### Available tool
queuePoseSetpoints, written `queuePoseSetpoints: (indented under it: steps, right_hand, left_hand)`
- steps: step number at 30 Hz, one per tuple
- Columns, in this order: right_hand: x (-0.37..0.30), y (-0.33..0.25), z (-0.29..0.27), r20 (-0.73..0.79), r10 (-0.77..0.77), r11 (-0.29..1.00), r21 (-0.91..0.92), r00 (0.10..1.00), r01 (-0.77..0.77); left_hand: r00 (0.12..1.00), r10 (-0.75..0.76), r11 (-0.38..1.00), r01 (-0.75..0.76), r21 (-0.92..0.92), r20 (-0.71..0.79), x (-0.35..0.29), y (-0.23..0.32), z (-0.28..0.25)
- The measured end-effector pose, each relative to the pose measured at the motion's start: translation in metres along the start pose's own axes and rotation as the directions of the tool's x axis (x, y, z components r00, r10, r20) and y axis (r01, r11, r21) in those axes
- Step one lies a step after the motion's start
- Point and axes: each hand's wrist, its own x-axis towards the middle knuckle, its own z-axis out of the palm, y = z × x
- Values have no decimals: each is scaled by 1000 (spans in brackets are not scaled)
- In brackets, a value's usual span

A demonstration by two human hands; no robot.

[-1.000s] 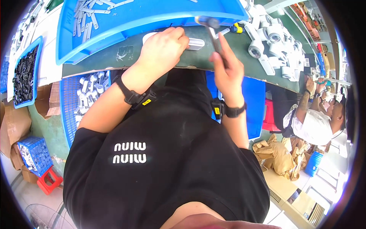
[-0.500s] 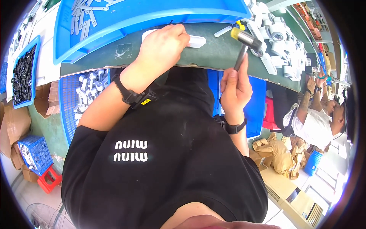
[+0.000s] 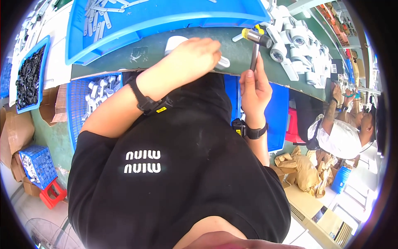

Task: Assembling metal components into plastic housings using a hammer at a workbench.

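My right hand is closed round the handle of a small mallet, held upright with its head above my fingers. One face of that head is yellow, the other dark. My left hand curls over a white plastic part on the green worktable. The part's broad rounded end shows to the left of the hand, and its slim end sticks out to the right. My fingertips and the middle of the part are hidden behind the hand.
A blue tray of flat grey strips stands at the table's back. Many white parts with round heads are piled at the right. A blue crate of white pieces sits below the table edge. A co-worker is at far right.
My left hand has moved right and slightly nearer, and the white part lies at a changed angle beneath it. The mallet has shifted a little left in my right hand.
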Motion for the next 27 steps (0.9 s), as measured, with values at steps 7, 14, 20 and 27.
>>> queuePoseSetpoints:
  steps: [7,14,20,27]
  right_hand:
    - [-5,0,2,43,-33,999,-17,999,34]
    - [2,-19,-9,206,-109,986,-104,972,133]
    - [8,-29,-11,158,-170,983,-36,973,177]
    - [14,-10,15,325,1,933,-340,946,116]
  left_hand:
    - [994,53,986,-67,-154,-94,-15,1,-23]
    - [925,-380,904,367,-220,-18,-37,-1,-14]
    - [924,-236,961,177,-211,-302,-43,-14,18]
    - [908,-208,971,147,-187,-363,-45,-18,26]
